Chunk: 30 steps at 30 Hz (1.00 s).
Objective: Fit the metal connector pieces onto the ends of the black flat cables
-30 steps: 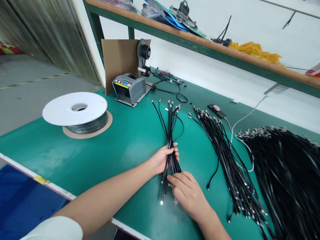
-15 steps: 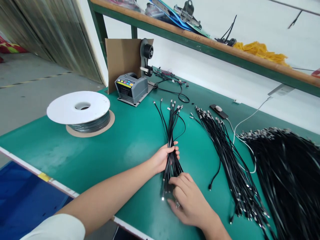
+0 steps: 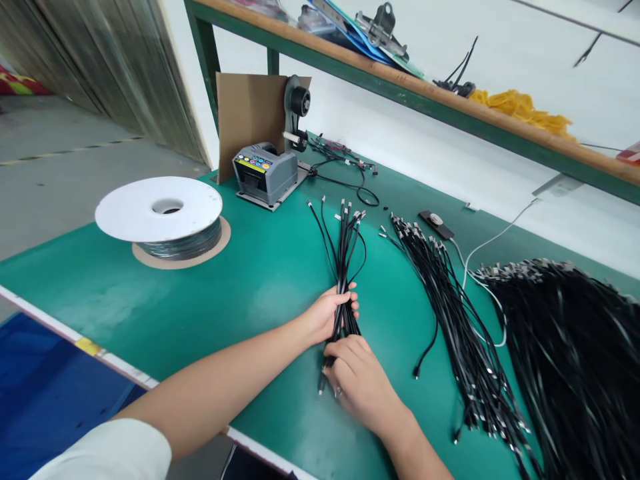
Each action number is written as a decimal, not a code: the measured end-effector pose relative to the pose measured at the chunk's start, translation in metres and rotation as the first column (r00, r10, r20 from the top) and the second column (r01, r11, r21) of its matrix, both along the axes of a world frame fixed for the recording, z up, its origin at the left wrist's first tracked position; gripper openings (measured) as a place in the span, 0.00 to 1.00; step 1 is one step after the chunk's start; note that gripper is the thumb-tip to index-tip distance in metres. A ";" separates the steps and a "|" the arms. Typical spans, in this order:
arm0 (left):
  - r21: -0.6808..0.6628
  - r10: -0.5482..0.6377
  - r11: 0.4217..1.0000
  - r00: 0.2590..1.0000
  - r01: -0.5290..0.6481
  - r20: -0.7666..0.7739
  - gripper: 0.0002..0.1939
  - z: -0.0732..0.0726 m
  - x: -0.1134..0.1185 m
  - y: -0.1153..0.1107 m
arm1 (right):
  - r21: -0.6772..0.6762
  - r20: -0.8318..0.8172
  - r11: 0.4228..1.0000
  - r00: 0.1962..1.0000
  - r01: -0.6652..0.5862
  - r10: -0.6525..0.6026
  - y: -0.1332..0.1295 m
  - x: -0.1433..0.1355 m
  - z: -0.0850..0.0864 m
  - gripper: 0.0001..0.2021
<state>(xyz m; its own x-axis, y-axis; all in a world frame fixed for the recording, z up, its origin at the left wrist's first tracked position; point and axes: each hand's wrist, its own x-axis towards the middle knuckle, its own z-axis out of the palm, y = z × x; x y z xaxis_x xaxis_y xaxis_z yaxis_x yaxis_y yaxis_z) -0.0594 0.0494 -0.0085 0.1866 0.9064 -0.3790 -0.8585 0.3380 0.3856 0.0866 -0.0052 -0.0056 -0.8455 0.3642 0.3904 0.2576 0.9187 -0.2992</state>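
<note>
A small bundle of black cables (image 3: 344, 260) with metal connector ends stands out from my left hand (image 3: 334, 312), whose fingers are wrapped round its middle. Just below, my right hand (image 3: 357, 383) is closed round the lower part of the same bundle, near the connector ends. One metal tip pokes out to the left of the right fingers; the other lower ends are hidden in the hand. To the right lies a larger bundle of black cables (image 3: 445, 300), apart from both hands.
A white spool (image 3: 125, 210) of dark line stands at left on the green table (image 3: 260, 280). Behind are a grey tape dispenser (image 3: 267, 175) and a cardboard sheet (image 3: 247, 120). A big cable heap (image 3: 575, 360) fills the right. A shelf (image 3: 425, 90) runs overhead.
My right hand has moved up and left and closed round the lower end of the bundle. My left hand keeps its hold. The view has shifted slightly.
</note>
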 end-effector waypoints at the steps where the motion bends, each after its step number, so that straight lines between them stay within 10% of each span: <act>1: 0.004 0.000 1.000 1.000 0.000 0.000 0.08 0.001 -0.001 0.000 | -0.008 -0.005 1.000 1.000 -0.026 0.026 -0.003 0.000 0.003 0.06; 6: 0.014 0.001 1.000 1.000 -0.001 0.005 0.07 0.001 -0.002 0.000 | -0.040 -0.092 0.995 0.992 -0.087 0.083 -0.013 0.006 0.014 0.06; 14: 0.001 0.011 1.000 0.999 -0.011 -0.040 0.06 -0.002 0.000 0.002 | -0.319 -0.288 0.858 0.822 0.402 -0.492 0.020 0.028 -0.004 0.13; 30: 0.062 0.040 0.997 0.997 -0.036 -0.067 0.21 0.008 0.003 -0.003 | -0.490 -0.135 0.774 0.843 0.401 -0.521 0.021 0.021 -0.005 0.12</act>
